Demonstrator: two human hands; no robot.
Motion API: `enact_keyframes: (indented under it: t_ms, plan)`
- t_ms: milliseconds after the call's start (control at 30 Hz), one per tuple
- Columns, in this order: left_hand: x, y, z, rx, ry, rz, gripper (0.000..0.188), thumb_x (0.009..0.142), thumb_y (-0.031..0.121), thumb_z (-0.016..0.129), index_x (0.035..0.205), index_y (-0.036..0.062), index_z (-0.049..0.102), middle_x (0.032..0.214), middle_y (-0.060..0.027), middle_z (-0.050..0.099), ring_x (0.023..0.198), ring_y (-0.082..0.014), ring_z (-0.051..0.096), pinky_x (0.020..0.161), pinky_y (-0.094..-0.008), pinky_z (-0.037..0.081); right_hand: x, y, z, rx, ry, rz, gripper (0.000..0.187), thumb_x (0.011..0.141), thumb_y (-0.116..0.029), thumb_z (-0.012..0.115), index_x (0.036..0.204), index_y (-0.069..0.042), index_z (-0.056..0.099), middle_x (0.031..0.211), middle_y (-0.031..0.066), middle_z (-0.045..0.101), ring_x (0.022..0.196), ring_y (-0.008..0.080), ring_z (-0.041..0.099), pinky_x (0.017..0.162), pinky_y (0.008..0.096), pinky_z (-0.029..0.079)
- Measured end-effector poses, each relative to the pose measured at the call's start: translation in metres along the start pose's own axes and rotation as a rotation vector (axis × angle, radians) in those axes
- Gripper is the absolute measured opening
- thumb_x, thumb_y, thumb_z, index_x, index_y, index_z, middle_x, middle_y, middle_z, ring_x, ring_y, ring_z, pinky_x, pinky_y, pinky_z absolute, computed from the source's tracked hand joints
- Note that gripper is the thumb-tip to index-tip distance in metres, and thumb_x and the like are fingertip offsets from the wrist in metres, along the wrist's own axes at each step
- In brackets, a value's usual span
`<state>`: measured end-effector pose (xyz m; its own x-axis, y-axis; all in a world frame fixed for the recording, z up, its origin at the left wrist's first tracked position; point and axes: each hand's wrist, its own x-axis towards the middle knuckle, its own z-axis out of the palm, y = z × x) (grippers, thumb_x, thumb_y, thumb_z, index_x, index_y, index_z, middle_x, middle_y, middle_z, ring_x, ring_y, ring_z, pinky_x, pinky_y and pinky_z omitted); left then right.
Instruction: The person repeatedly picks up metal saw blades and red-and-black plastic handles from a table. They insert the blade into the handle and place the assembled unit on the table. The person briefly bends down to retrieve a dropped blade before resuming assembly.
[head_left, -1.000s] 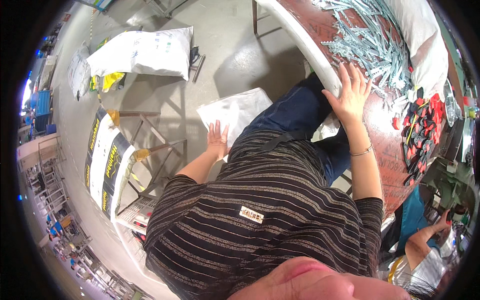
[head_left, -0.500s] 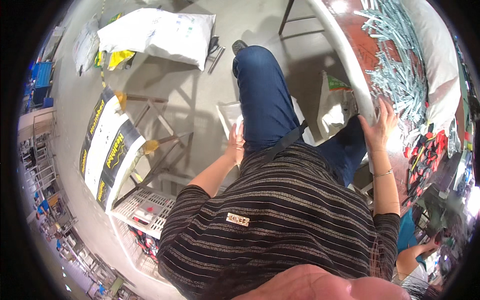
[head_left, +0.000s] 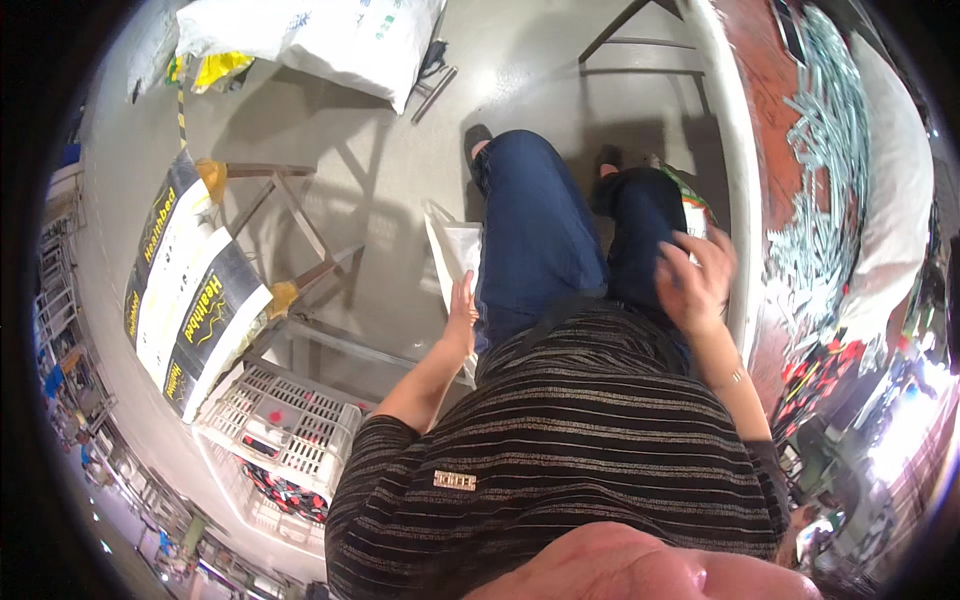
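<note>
My left hand (head_left: 461, 315) hangs beside my left thigh, fingers stretched out along the edge of a white, flat-sided thing (head_left: 439, 250) under or beside me. It appears to touch that edge and holds nothing that I can see. In the air above my right thigh is my right hand (head_left: 698, 280), fingers apart and slightly bent, with nothing in them. To its right stands a table with a reddish-brown top (head_left: 775, 120) and a pale edge. A heap of thin silvery metal strips (head_left: 825, 150) lies on it, with red and black parts (head_left: 815, 385) nearer me.
A long white sack (head_left: 893, 190) lies along the table's far side, and a dark flat device (head_left: 788, 32) at its far end. To my left are a white plastic crate (head_left: 275, 410), a printed sack (head_left: 225, 300) on a wooden frame, and a full white sack (head_left: 350, 45).
My right hand has left the table edge and come inward over my right thigh. My right leg has swung in beside the left. The left hand stays at the thigh; the view has shifted.
</note>
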<state>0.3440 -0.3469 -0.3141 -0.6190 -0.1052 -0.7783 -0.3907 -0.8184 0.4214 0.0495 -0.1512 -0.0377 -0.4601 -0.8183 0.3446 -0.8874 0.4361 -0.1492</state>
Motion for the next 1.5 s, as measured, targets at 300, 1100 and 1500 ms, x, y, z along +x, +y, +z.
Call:
enact_keyframes:
  t_ms: [300,1100,1500]
  plan:
    - [-0.047,0.041,0.058,-0.074,0.321,-0.212,0.073,0.085,0.048,0.049,0.142,0.0211,0.013,0.142,-0.012,0.031,0.126,-0.031,0.035,0.097,-0.0427,0.035,0.112,0.078,0.3,0.437,-0.475,0.873,0.033,0.072,-0.023,0.067,0.093,-0.004,0.051,0.091,0.0117,0.055,0.081,0.0268,0.056,0.074,0.0372,0.045]
    - [0.105,0.324,0.174,1.391,0.324,0.221,0.04,0.067,0.004,0.067,0.106,0.0041,0.059,0.115,-0.0157,0.055,0.112,-0.0325,0.049,0.099,-0.0476,0.033,-0.05,0.171,0.498,0.311,-1.228,1.206,0.035,0.067,-0.019,0.067,0.095,-0.002,0.054,0.088,0.0209,0.06,0.087,0.0381,0.059,0.079,0.0424,0.046]
    - [0.116,0.32,0.161,1.553,0.432,0.182,0.023,0.066,0.009,0.065,0.09,0.0089,0.064,0.105,-0.0088,0.061,0.106,-0.0313,0.053,0.097,-0.0469,0.037,-0.112,0.113,0.536,0.268,-1.053,1.274,0.036,0.071,-0.011,0.068,0.101,0.0,0.05,0.105,0.0219,0.054,0.097,0.0418,0.053,0.08,0.0462,0.046]
